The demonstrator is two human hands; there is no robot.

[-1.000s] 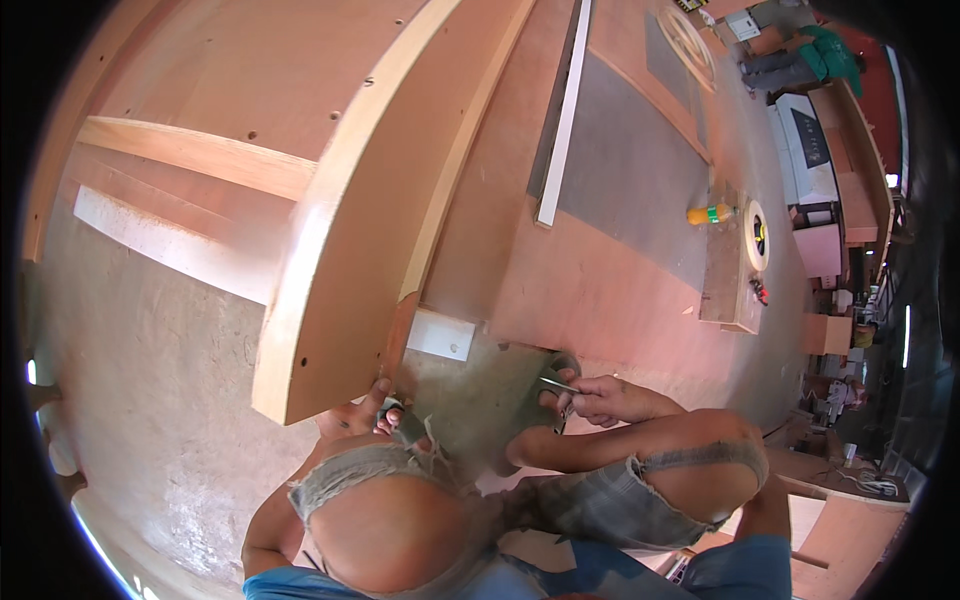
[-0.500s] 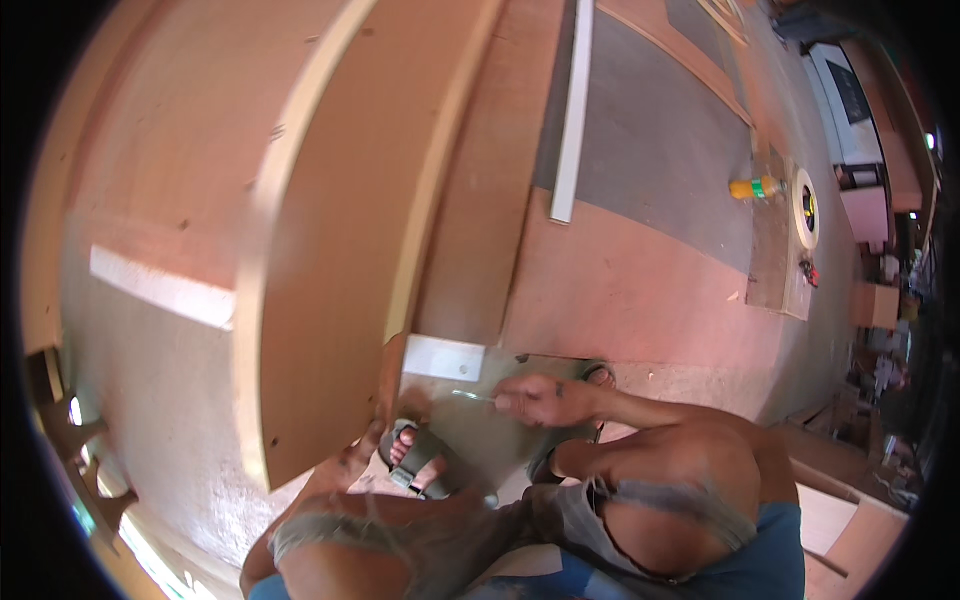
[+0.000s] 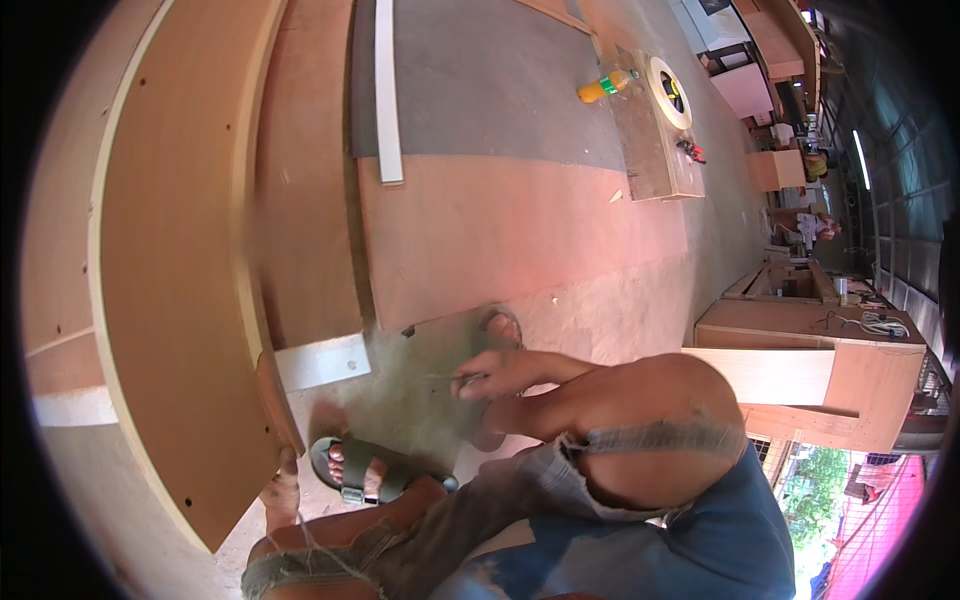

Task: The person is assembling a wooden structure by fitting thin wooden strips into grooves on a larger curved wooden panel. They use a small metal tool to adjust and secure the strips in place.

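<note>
A long wooden panel [image 3: 185, 270] with raised edge strips stands tilted on the left. At its near lower end my left hand [image 3: 281, 487] grips the edge, some fingers hidden behind the board. A short brown wooden piece [image 3: 277, 405] lies against that edge, just above the hand. My right hand [image 3: 497, 374] is closed in front of my raised knee, over the floor. Between its fingers is a thin rod-like tool [image 3: 440, 377], blurred, its kind unclear. Beside the panel's lower end is a white strip with a hole [image 3: 325, 362].
Flat boards [image 3: 520, 225] cover the floor ahead, with a long white strip [image 3: 388, 100] on top. Farther right, a low wooden block [image 3: 650, 150] bears a tape roll [image 3: 668, 92], a bottle of orange liquid [image 3: 603, 87] and a red-black tool [image 3: 690, 151]. A wooden cabinet [image 3: 800, 335] stands at right.
The view has swung right, so the panel and boards sit farther left. My left hand stays at the panel's end; my right hand remains closed above the floor.
</note>
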